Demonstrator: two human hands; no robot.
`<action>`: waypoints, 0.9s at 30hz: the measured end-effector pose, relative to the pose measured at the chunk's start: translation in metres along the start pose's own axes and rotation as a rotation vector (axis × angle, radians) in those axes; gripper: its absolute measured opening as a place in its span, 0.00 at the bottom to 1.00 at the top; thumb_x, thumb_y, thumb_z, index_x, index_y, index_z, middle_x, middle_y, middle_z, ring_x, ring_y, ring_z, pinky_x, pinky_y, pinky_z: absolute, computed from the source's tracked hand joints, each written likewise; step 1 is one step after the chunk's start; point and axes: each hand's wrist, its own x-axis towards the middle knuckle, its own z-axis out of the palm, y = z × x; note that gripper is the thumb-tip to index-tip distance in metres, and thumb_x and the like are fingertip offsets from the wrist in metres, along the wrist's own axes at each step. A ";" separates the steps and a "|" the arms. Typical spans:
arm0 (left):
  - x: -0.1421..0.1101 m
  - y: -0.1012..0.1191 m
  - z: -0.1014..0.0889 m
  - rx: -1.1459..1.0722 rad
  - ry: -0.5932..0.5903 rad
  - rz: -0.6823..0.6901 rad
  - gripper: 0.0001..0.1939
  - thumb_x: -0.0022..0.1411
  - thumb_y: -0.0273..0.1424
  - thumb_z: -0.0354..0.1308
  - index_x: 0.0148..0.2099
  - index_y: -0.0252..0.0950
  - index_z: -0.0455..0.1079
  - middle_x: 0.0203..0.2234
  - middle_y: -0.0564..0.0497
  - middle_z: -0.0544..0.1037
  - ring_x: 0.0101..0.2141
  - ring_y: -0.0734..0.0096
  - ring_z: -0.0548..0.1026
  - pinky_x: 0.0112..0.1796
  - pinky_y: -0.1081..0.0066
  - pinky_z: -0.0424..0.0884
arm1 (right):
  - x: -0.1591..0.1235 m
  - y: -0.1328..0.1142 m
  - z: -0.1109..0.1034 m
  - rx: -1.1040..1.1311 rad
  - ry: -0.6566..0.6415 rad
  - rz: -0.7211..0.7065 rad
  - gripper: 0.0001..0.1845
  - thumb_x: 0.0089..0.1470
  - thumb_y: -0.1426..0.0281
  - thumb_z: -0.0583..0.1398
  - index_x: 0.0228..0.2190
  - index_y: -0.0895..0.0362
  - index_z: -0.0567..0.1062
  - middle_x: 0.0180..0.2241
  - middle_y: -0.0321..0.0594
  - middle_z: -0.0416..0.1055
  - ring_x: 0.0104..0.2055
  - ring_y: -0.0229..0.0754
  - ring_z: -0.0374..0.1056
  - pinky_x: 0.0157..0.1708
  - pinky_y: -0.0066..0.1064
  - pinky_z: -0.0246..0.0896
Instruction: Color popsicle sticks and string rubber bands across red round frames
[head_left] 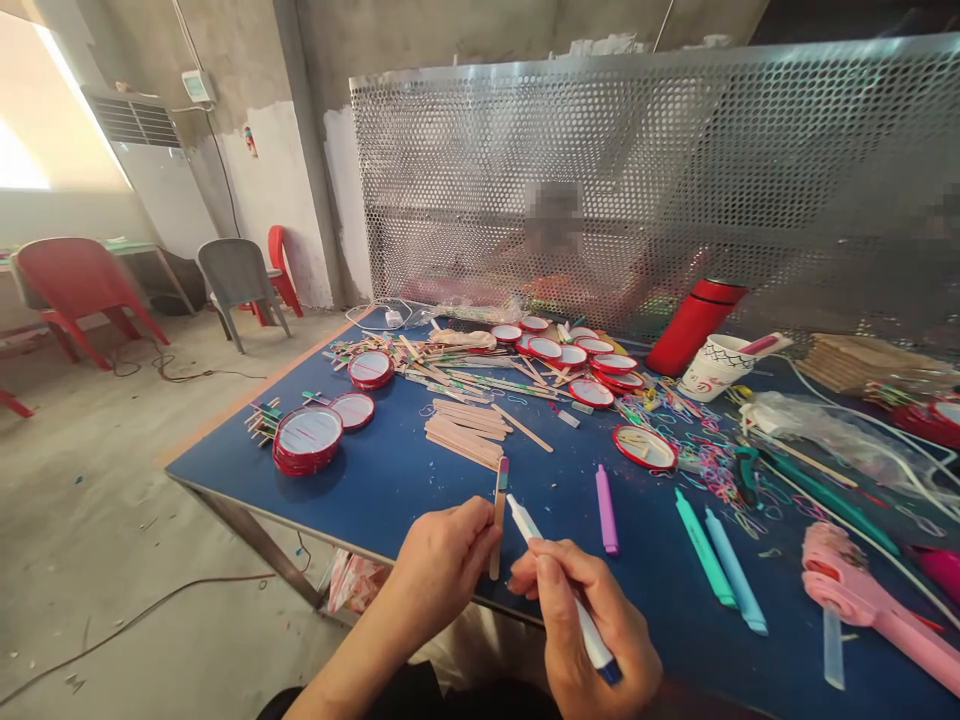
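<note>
I have the left hand (pixel 446 548) near the front edge of the blue counter (pixel 390 490), with its fingers closed on one flat wooden craft stick (pixel 499 515). The stick stands out past the fingers, and its far end has bands of dark pink, purple and green. The right hand (pixel 592 620) holds a white marker (pixel 527 522) like a pencil, its fingers shut around the barrel. The marker's tip is just to the right of the stick, below the green band. From far off, I can't tell if it touches the wood, or what colour its ink is.

I think the step in hand is colouring the stick, band by band. Most of the wood below the green is bare. The next move calls for a steady left hand and a light push of the tip onto the wood, close to the green. If it slips, the bands could smudge.

A purple marker (pixel 607 512) lies to the right, with a green marker (pixel 703 550) and a light blue marker (pixel 736 572) farther right. A pile of plain sticks (pixel 461 440) lies just beyond the left hand.
</note>
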 end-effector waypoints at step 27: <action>0.001 0.004 -0.002 0.034 -0.033 -0.014 0.15 0.69 0.30 0.46 0.28 0.43 0.52 0.21 0.54 0.77 0.22 0.70 0.72 0.26 0.72 0.65 | 0.004 -0.006 0.002 -0.004 0.018 -0.005 0.07 0.66 0.73 0.58 0.39 0.53 0.77 0.25 0.29 0.76 0.23 0.32 0.73 0.30 0.21 0.70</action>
